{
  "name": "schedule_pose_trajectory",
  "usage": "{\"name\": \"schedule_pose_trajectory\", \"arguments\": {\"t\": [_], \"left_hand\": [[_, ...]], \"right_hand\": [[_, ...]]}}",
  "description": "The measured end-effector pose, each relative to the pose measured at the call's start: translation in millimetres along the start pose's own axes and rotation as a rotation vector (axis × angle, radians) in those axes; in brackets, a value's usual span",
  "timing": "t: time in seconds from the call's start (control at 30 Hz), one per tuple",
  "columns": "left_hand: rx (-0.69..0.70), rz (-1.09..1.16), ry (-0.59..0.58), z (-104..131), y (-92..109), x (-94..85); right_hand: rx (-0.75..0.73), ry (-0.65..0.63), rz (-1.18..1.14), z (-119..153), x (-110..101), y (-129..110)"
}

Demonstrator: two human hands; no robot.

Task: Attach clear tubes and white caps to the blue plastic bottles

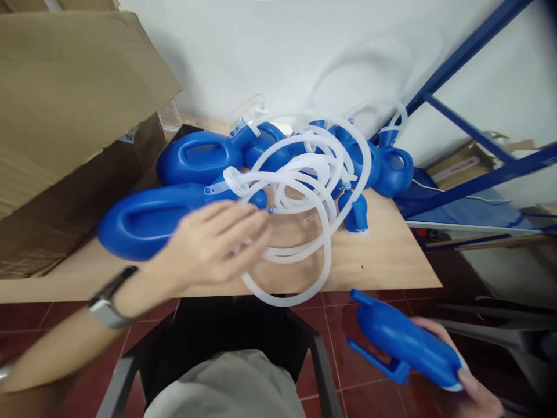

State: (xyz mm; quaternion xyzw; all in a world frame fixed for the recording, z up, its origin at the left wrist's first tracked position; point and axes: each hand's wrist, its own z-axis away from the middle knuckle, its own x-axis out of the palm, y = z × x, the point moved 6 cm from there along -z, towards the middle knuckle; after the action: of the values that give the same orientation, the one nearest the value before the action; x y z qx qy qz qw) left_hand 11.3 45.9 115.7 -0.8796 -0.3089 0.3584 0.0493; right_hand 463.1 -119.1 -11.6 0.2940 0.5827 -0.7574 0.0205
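Observation:
My left hand (220,241), smeared by motion, hovers over the blue bottle at the table's front left. Its fingers look stretched out, and a clear hose (311,217) runs close to the fingertips; any contact is unclear. My right hand (472,386) grips one end of a long, hollow blue plastic piece (402,337) with a slim side arm, held low beyond the table's front edge. The blue bottle (141,229) lies on its side, its moulded handle showing. Behind it lies another blue bottle (195,159) with a handle. A white cap (235,181) joins the hose.
Several more blue bottles (394,174) stand along the wall. A small blue spout piece (354,212) lies right of the hose on the wooden table (391,261). An open cardboard box (78,87) is at left, a blue metal rack (461,125) at right. A black chair (235,325) is below.

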Motion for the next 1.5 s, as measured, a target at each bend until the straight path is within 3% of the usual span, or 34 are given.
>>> {"name": "schedule_pose_trajectory", "arguments": {"t": [0.07, 0.13, 0.23, 0.33, 0.43, 0.5, 0.57, 0.63, 0.7, 0.77, 0.93, 1.1, 1.27, 1.37, 1.5], "left_hand": [[-0.134, 0.204, -0.014, -5.0, 29.0, 7.0], [-0.273, 0.415, -0.067, -2.8, 54.8, 18.8], [-0.649, 0.844, -0.279, 20.8, 77.9, 51.5], [-1.011, 1.161, -0.121, 53.9, 82.3, 68.1], [-1.258, 1.215, 0.036, 85.0, 74.0, 71.7], [-1.298, 1.191, 0.043, 95.4, 64.5, 67.6], [-1.254, 1.18, 0.026, 95.6, 53.1, 61.3], [-1.209, 1.172, 0.054, 90.5, 40.3, 55.5], [-1.234, 1.151, 0.157, 85.7, 27.1, 52.3], [-1.325, 1.128, 0.282, 83.1, 16.3, 53.5], [-1.532, 1.196, 0.421, 73.0, 6.8, 71.3], [-1.572, 1.218, 0.54, 55.9, -2.4, 79.1], [-1.537, 1.173, 0.468, 46.0, -11.0, 82.1], [-1.519, 1.136, 0.421, 50.9, -10.9, 86.2], [-1.511, 1.098, 0.407, 61.6, -9.9, 94.5]], "right_hand": [[-0.063, -0.042, -0.219, -7.2, 35.3, -37.7], [-0.221, 0.009, -0.288, -16.7, 72.6, -71.7], [-0.395, -0.157, -0.284, -24.7, 136.1, -105.0], [-0.529, -0.351, -0.278, -19.4, 176.9, -126.7], [-0.61, -0.539, -0.22, -12.2, 195.7, -141.8], [-0.648, -0.654, -0.151, -13.2, 198.7, -146.6], [-0.657, -0.636, -0.072, -26.5, 191.1, -144.2], [-0.616, -0.403, 0.009, -54.2, 170.6, -134.1], [-0.508, -0.039, 0.101, -85.4, 142.1, -117.3], [-0.444, 0.062, 0.177, -109.1, 131.7, -103.0], [-0.446, 0.008, 0.405, -141.4, 151.1, -94.6], [-0.527, -0.018, 0.544, -163.1, 176.4, -106.9], [-0.627, -0.088, 0.587, -177.4, 190.3, -110.9], [-0.623, -0.077, 0.596, -167.8, 179.0, -104.7], [-0.553, 0.028, 0.58, -125.8, 134.5, -95.9]]}}
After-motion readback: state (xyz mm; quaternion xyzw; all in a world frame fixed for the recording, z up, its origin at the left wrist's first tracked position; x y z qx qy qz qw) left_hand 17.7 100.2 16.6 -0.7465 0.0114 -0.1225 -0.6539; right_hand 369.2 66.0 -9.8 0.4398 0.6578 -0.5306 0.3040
